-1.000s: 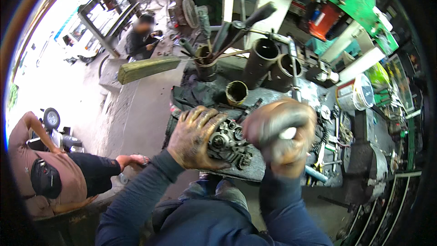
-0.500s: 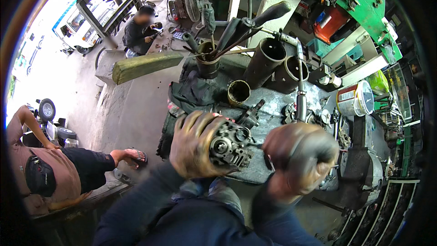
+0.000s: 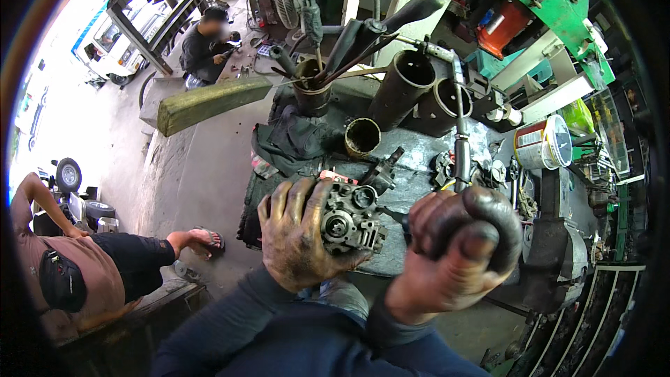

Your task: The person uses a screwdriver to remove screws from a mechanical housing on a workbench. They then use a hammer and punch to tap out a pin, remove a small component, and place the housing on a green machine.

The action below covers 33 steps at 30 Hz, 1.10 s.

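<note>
My left hand (image 3: 296,234), its skin blackened with grease, is wrapped round the left side of a metal machine part (image 3: 349,218). The part is a dirty grey casting with a round boss, holes and slots on its face, held above the bench. To its right, my right hand (image 3: 464,244) is closed in a fist. A slim dark hand tool (image 3: 396,216) sticks out of that fist towards the part's right side. My fingers hide the tool's handle, and whether its tip touches the part I cannot tell.
Behind the part, a greasy workbench (image 3: 419,167) carries a small open can (image 3: 363,137), dark cloth (image 3: 293,141), tall metal cylinders (image 3: 401,91) and a pot of tools (image 3: 312,98). A white bucket (image 3: 541,145) stands right. One person (image 3: 105,258) stands left; another (image 3: 204,49) crouches farther off.
The part and my left hand have shifted slightly and look sharper now. My right fist has turned, with its thumb side showing more plainly. The tool still points at the part.
</note>
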Available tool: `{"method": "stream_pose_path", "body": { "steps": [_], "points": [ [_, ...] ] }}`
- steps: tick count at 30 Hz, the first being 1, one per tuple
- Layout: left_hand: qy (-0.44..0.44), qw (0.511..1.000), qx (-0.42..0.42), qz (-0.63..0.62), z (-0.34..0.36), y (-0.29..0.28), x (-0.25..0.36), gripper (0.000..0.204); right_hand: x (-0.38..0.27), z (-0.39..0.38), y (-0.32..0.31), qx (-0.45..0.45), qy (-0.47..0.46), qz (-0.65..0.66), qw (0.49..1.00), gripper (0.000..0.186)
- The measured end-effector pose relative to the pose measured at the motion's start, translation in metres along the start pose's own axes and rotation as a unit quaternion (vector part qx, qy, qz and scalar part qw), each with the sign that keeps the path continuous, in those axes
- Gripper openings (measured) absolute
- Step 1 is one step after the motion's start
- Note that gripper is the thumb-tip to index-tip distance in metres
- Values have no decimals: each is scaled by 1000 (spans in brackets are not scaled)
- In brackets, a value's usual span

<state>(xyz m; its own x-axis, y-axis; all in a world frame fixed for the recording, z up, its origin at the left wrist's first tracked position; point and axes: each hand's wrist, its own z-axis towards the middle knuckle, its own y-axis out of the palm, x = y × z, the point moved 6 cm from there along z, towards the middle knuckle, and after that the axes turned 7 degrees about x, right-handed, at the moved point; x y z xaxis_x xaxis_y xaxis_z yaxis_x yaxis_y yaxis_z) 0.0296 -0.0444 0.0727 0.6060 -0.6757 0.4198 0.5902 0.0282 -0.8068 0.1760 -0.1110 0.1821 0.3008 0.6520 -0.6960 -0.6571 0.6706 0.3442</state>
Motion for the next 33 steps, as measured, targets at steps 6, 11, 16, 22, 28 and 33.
{"method": "stream_pose_path", "body": {
  "steps": [6,11,16,22,28,33],
  "points": [
    [185,972,-120,-77,18,11,-22,115,23,25,19,-314,195,240,898,47],
    [207,962,-136,-117,28,16,-22,116,17,13,10,-442,109,444,772,40],
    [43,997,-41,-48,6,2,-7,116,-4,-5,-10,-21,2,-109,994,50],
    [202,956,-163,-136,27,17,-30,115,25,21,18,-416,286,366,781,56],
    [184,957,-174,-138,33,17,-23,114,19,13,9,-385,233,391,803,42],
    [140,974,-125,-129,31,10,-21,106,14,14,2,-314,177,311,880,35]
  ]
}}
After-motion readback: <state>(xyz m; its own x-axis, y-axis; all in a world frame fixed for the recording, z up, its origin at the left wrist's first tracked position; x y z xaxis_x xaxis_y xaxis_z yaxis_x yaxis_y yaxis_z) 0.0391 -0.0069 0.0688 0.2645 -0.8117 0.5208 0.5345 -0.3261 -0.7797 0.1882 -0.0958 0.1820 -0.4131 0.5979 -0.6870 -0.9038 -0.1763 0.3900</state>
